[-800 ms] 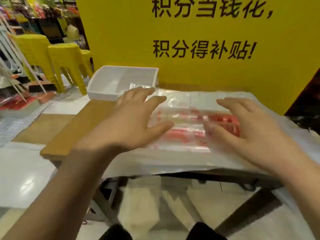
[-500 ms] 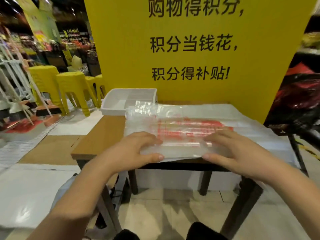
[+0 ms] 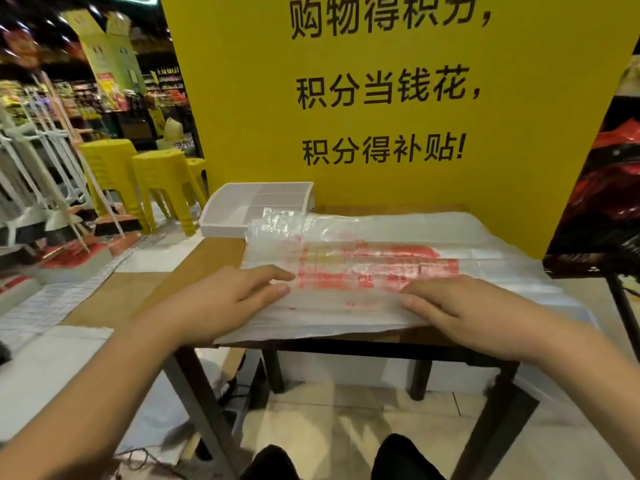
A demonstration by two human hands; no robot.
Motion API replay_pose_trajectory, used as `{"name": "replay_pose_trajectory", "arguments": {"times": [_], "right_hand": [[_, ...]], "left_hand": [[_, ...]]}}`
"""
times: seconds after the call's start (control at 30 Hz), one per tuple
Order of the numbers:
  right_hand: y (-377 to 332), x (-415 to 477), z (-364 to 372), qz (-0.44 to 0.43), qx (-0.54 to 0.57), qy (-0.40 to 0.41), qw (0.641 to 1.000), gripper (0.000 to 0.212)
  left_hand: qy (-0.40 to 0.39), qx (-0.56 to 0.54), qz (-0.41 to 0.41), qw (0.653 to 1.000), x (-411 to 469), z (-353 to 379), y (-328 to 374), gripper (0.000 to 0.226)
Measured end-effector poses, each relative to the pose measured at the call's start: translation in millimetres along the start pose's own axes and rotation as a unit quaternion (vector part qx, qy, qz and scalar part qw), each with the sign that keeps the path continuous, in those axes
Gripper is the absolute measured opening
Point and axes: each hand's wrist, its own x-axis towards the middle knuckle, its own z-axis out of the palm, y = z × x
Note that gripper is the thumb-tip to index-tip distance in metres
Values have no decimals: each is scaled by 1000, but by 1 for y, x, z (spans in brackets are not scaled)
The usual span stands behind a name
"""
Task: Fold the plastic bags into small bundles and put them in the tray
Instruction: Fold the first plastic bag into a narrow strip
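Note:
A clear plastic bag with red print [image 3: 363, 268] lies flat on a stack of white plastic bags [image 3: 485, 237] that covers most of the wooden table [image 3: 204, 261]. My left hand [image 3: 221, 303] rests flat on the printed bag's near left corner, fingers straight. My right hand [image 3: 460, 310] presses flat on its near right part, by the table's front edge. A white divided tray [image 3: 221, 220] sits at the table's far left corner; the bag's crumpled far end overlaps its right side.
A tall yellow sign board [image 3: 381, 98] stands right behind the table. Yellow stools [image 3: 162, 181] and white racks [image 3: 31, 174] stand on the floor to the left. A dark stand with red bags [image 3: 602, 202] is at the right. My knees show below the table.
Both hands have slid back along the bag from its middle to its near edge, staying flat. The camera has pulled back and tilted up.

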Motion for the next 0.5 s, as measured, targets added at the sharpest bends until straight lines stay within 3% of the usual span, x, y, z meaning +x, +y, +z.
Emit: {"name": "replay_pose_trajectory", "arguments": {"times": [0.13,0.3,0.5], "right_hand": [[12,11,-21,6,47,-47,998,44],[20,28,-30,33,76,-43,996,45],[9,39,-27,58,94,15,994,50]], "left_hand": [[-49,-20,11,999,12,-18,-5,36],[-87,-84,11,993,16,-28,-17,32],[-12,-94,18,995,19,-17,-27,28]]}}
